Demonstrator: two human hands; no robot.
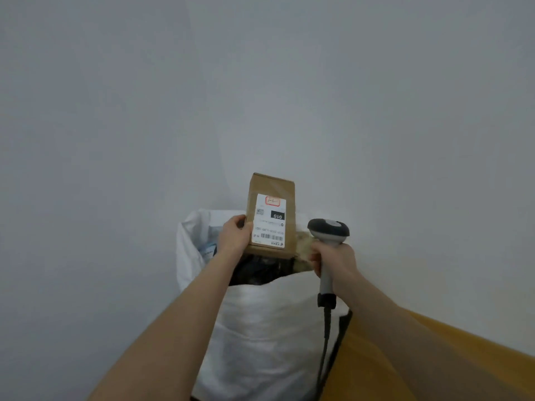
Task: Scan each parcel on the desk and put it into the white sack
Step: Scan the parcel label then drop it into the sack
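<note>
My left hand [235,234] grips a brown cardboard parcel [286,192] by its lower left edge, holding it upright above the open mouth of the white sack [260,322]. A white shipping label with a barcode [269,220] faces me. My right hand [333,263] grips the handle of a grey and white barcode scanner [328,230], whose head sits just right of the parcel. The scanner's black cable [325,342] hangs down in front of the sack. Dark and tan parcels lie inside the sack.
A plain grey-white wall fills the background. The yellow-brown desk top [434,366] shows at the lower right, beside the sack. A white item with a blue mark [209,250] lies at the sack's left inner side.
</note>
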